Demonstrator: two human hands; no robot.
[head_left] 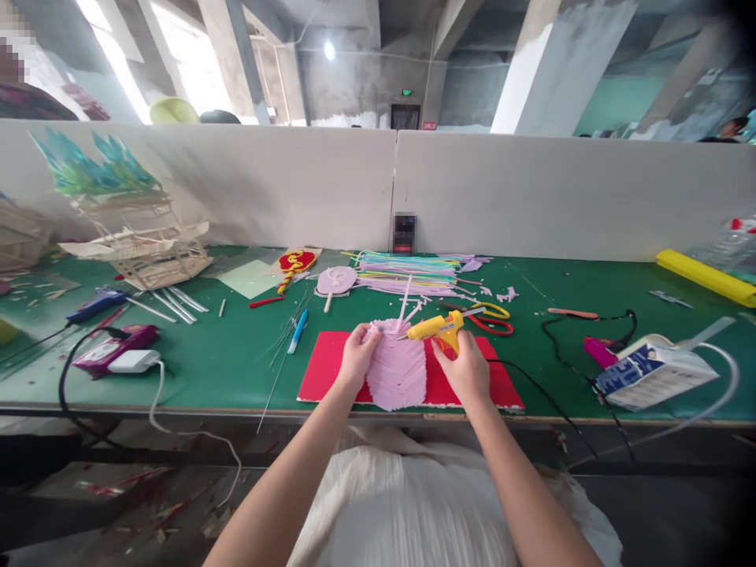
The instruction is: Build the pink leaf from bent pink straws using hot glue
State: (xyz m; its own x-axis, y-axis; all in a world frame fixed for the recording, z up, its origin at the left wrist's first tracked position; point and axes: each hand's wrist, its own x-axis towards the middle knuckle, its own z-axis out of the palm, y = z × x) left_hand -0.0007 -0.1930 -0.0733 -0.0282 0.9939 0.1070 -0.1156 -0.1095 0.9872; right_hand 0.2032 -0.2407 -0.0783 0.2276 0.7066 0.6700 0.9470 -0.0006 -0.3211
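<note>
My left hand (357, 356) pinches the upper left edge of a pink fan-shaped paper piece (397, 370) made of layered strips. The piece lies on a red mat (322, 364) on the green table (236, 362). My right hand (466, 368) grips the handle of a yellow glue gun (440, 325). The gun's nozzle points left at the top of the pink piece, where thin pink strips (407, 303) stick up.
Behind the mat lie a pile of pastel strips (407, 272), red-handled scissors (493, 319) and a blue pen (298, 329). A wooden model (147, 244) and a charger with cables (133, 361) stand left. A carton (653, 374) and a yellow roll (705, 276) lie right.
</note>
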